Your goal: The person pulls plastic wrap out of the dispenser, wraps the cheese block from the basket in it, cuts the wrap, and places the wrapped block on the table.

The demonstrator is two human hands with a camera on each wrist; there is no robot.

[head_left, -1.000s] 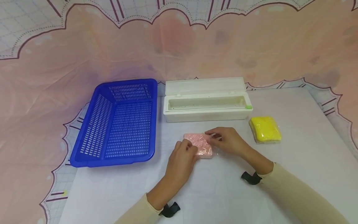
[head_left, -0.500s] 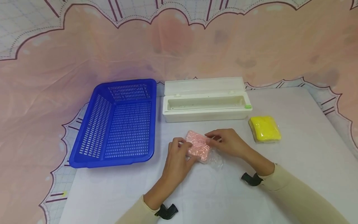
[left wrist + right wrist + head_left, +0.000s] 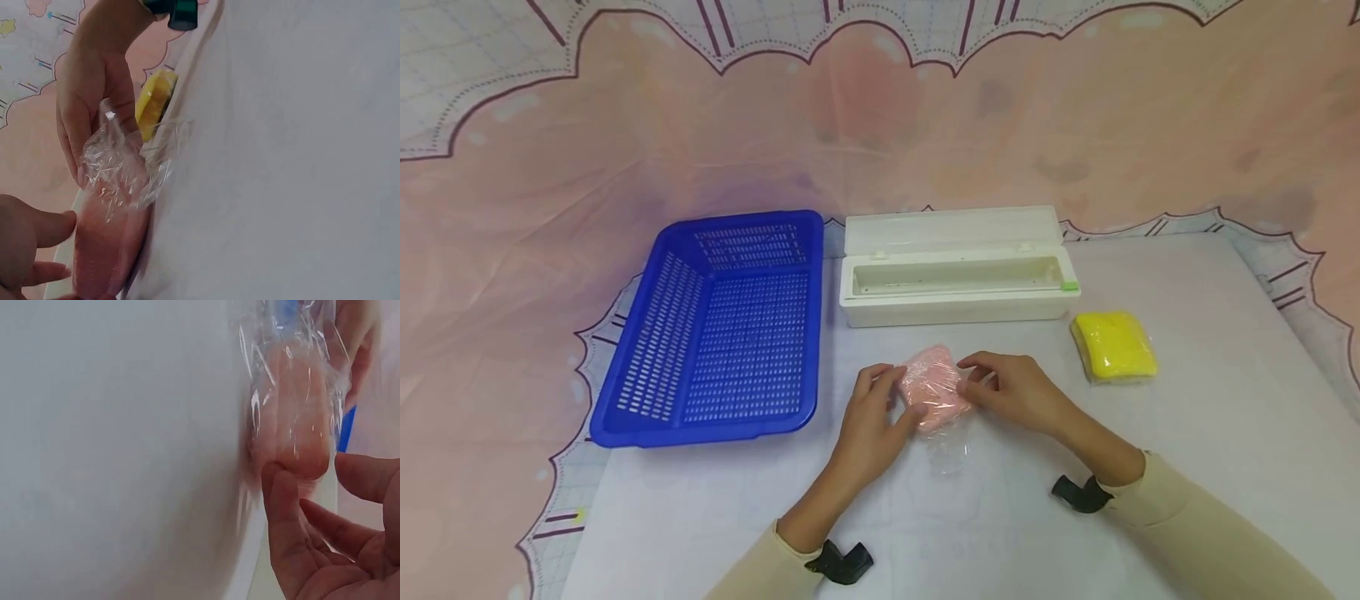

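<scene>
A pink block point(image 3: 934, 387) in clear plastic wrap lies on the white cloth, with a loose flap of film point(image 3: 950, 450) at its near end. My left hand point(image 3: 868, 429) holds its left side, fingers at the far edge and thumb near the front. On the other side my right hand point(image 3: 1018, 390) grips the right edge between thumb and fingers. The right wrist view shows the right fingertips point(image 3: 280, 478) against the block's rounded end. In the left wrist view the left thumb point(image 3: 56, 228) is at the block's side, and part of that hand is cut off.
A blue perforated basket point(image 3: 815, 333) stands at the left. Behind the hands is a long white box point(image 3: 955, 312), its lid raised. A plastic-wrapped yellow block point(image 3: 1116, 346) lies to the right. Patterned fabric point(image 3: 700, 192) hangs behind the table.
The pink block has been turned on the cloth, and its film flap now points toward me. My left fingers have spread more along its side. The right hand has shifted slightly nearer.
</scene>
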